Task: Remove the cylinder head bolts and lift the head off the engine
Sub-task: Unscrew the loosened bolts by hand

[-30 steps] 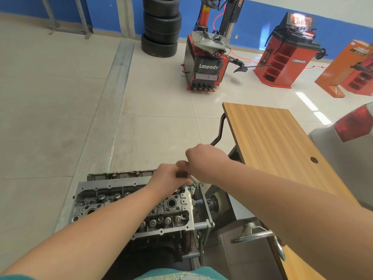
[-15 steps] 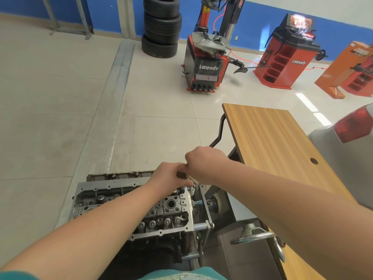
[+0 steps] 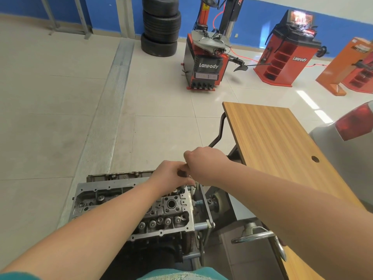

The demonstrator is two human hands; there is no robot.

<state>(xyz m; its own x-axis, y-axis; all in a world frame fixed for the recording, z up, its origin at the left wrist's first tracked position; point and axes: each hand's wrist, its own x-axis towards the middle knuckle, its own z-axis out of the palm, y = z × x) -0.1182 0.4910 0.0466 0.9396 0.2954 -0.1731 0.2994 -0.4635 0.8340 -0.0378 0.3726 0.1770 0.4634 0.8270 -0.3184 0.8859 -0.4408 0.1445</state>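
Bolt removal under way: left hand (image 3: 171,176) and right hand (image 3: 203,164) both grip a dark tool handle (image 3: 182,174) at 1 o'clock over the grey aluminium cylinder head (image 3: 141,211); next, probably steady turning.

Auto workshop, tire changer (image 3: 205,63), stacked tires (image 3: 160,27)

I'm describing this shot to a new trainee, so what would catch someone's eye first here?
First, the two bare hands meeting in the middle: the left hand and right hand both grip a dark tool handle above the grey metal cylinder head at lower centre. Next, the red and black Lanpody tyre changer at the back, left of it a stack of black tyres. At right stands a wood-grain table top.
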